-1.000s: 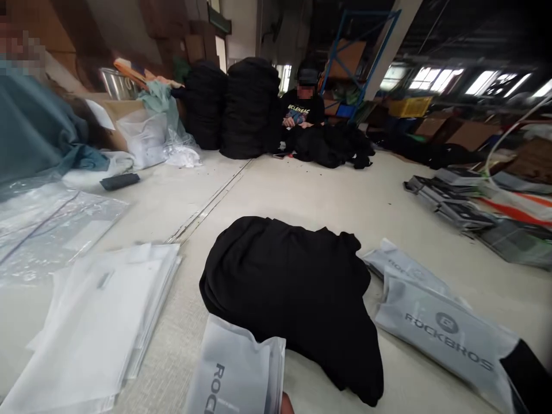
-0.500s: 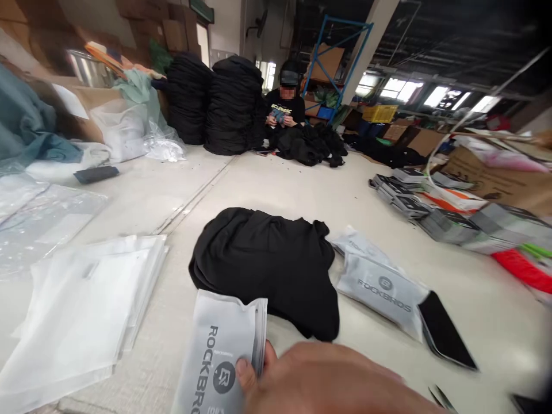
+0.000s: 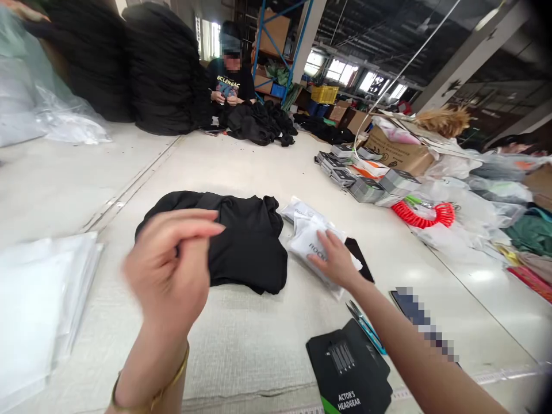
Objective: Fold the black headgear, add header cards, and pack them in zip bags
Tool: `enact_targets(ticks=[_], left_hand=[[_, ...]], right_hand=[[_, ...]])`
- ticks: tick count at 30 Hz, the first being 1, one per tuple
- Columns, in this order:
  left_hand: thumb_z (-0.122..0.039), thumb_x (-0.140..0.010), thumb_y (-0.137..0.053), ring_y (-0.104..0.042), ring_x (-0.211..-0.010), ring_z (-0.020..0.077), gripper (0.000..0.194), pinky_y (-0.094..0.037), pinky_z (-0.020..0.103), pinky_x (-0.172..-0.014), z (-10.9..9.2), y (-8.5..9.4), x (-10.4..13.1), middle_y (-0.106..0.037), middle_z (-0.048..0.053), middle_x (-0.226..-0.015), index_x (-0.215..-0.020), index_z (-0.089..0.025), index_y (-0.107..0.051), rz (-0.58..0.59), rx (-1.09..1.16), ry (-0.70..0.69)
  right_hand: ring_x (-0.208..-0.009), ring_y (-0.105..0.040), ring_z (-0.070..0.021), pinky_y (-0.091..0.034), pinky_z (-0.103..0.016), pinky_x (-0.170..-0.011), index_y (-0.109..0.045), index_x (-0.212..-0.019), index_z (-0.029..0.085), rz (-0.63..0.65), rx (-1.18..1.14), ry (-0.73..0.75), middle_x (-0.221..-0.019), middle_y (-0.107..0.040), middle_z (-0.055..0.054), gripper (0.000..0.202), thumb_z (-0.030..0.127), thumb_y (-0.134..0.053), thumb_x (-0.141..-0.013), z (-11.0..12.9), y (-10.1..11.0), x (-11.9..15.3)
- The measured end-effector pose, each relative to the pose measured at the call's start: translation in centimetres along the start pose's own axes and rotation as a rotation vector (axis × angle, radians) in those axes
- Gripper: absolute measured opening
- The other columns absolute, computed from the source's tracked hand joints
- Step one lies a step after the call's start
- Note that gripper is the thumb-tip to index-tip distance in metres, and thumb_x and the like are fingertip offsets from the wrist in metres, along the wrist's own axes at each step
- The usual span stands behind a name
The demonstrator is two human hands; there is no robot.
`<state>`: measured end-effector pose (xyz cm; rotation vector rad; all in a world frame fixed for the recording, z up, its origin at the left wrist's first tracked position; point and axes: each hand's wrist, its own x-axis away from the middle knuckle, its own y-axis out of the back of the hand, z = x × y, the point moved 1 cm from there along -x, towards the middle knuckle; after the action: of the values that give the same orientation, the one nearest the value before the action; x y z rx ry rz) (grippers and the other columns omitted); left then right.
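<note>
My left hand (image 3: 172, 259) is raised in front of the folded black fabric (image 3: 245, 244), its fingers bent with gaps between them and nothing held. Spread fingers of my right hand (image 3: 334, 256) rest on top of white printed pouches (image 3: 304, 244) lying right of the fabric. A dark phone (image 3: 360, 259) lies partly under the pouches. Below my right forearm are blue-handled snips (image 3: 368, 330) and black printed cards (image 3: 347, 368) reading "ACTOR'S HEADGEAR".
Clear bags (image 3: 30, 305) lie at the left. Tall black fabric stacks (image 3: 161, 69) stand behind, near a seated person (image 3: 230, 80). Grey packs (image 3: 366, 187), a red coil (image 3: 422, 215) and another phone (image 3: 422, 322) are at the right.
The view has swung right. The pouch held near the front edge earlier has left that spot, and a hand now lies on the pouches at the right. My left hand has come into view.
</note>
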<state>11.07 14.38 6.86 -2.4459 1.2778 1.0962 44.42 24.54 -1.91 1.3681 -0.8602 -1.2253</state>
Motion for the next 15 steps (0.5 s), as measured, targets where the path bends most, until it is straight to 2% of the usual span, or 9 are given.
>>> enact_targets(ticks=[1, 3, 5, 6, 8, 10, 12, 13, 15], left_hand=[[-0.014, -0.084, -0.048, -0.061, -0.093, 0.0159, 0.018, -0.047, 0.034, -0.087, 1.1, -1.0, 0.1, -0.066, 0.001, -0.097, -0.085, -0.022, -0.064, 0.104, -0.054, -0.022], [-0.017, -0.083, -0.050, -0.060, -0.095, 0.0178, 0.020, -0.047, 0.034, -0.086, 4.3, -2.2, 1.2, -0.067, 0.001, -0.100, -0.095, -0.023, -0.064, 0.495, -0.207, -0.058], [-0.024, -0.082, -0.054, -0.060, -0.098, 0.0212, 0.022, -0.046, 0.037, -0.087, 7.9, -1.6, 3.1, -0.066, 0.004, -0.106, -0.101, -0.022, -0.063, 0.729, -0.374, -0.086], [-0.028, -0.082, -0.055, -0.057, -0.103, 0.0234, 0.025, -0.044, 0.040, -0.090, 9.5, -0.8, 4.0, -0.064, 0.006, -0.112, -0.105, -0.022, -0.062, 0.790, -0.443, -0.125], [-0.032, -0.082, -0.055, -0.053, -0.111, 0.0258, 0.033, -0.037, 0.044, -0.096, 12.1, 1.6, 5.2, -0.059, 0.008, -0.121, -0.114, -0.022, -0.059, 0.801, -0.550, -0.217], [-0.032, -0.084, -0.053, -0.050, -0.115, 0.0260, 0.035, -0.031, 0.046, -0.101, 13.9, 4.2, 5.5, -0.057, 0.009, -0.124, -0.117, -0.022, -0.057, 0.742, -0.613, -0.291], [-0.033, -0.086, -0.050, -0.051, -0.115, 0.0252, 0.032, -0.030, 0.045, -0.102, 15.3, 6.3, 5.0, -0.059, 0.009, -0.122, -0.114, -0.022, -0.059, 0.666, -0.651, -0.309], [-0.034, -0.087, -0.049, -0.052, -0.113, 0.0248, 0.030, -0.029, 0.045, -0.102, 15.9, 7.1, 4.6, -0.060, 0.009, -0.120, -0.112, -0.022, -0.060, 0.632, -0.666, -0.301], [-0.035, -0.088, -0.047, -0.055, -0.109, 0.0243, 0.028, -0.026, 0.047, -0.104, 16.7, 8.2, 3.6, -0.063, 0.009, -0.116, -0.108, -0.022, -0.062, 0.589, -0.684, -0.270]], right_hand=[[-0.131, -0.030, -0.0364, -0.028, -0.055, -0.103, -0.039, -0.135, 0.018, 0.017, 0.071, 0.043, -0.144, -0.033, -0.017, 0.063, 0.045, -0.054, -0.080, 0.1, -1.5, 0.3], [-0.134, -0.024, -0.0361, -0.023, -0.056, -0.105, -0.037, -0.136, 0.020, 0.030, 0.161, 0.074, -0.146, -0.028, -0.016, 0.059, 0.045, -0.049, -0.084, 0.1, -3.4, 0.6], [-0.135, -0.021, -0.0366, -0.021, -0.058, -0.104, -0.036, -0.137, 0.019, 0.019, 0.186, 0.044, -0.147, -0.026, -0.016, 0.058, 0.044, -0.047, -0.086, 0.3, -3.7, 0.3], [-0.135, -0.019, -0.0377, -0.020, -0.059, -0.104, -0.036, -0.137, 0.018, 0.005, 0.177, 0.026, -0.148, -0.025, -0.017, 0.058, 0.043, -0.048, -0.086, 0.7, -3.5, 0.2], [-0.136, -0.017, -0.0382, -0.019, -0.060, -0.104, -0.037, -0.136, 0.016, -0.048, 0.110, 0.032, -0.148, -0.024, -0.018, 0.059, 0.043, -0.048, -0.085, 2.4, -2.9, 0.3], [-0.136, -0.020, -0.0348, -0.022, -0.056, -0.106, -0.039, -0.135, 0.015, -0.081, -0.019, 0.136, -0.147, -0.028, -0.017, 0.059, 0.045, -0.048, -0.085, 5.3, -2.5, 1.5], [-0.134, -0.027, -0.0299, -0.027, -0.051, -0.107, -0.041, -0.134, 0.017, 0.002, -0.158, 0.313, -0.143, -0.036, -0.012, 0.056, 0.044, -0.049, -0.085, 8.5, -2.9, 3.4], [-0.133, -0.030, -0.0288, -0.029, -0.049, -0.107, -0.043, -0.133, 0.018, 0.054, -0.210, 0.353, -0.142, -0.039, -0.011, 0.054, 0.042, -0.049, -0.085, 9.7, -3.3, 4.3], [-0.132, -0.032, -0.0280, -0.030, -0.047, -0.107, -0.045, -0.132, 0.016, 0.150, -0.319, 0.344, -0.141, -0.040, -0.011, 0.050, 0.036, -0.048, -0.086, 11.0, -3.9, 5.6]])
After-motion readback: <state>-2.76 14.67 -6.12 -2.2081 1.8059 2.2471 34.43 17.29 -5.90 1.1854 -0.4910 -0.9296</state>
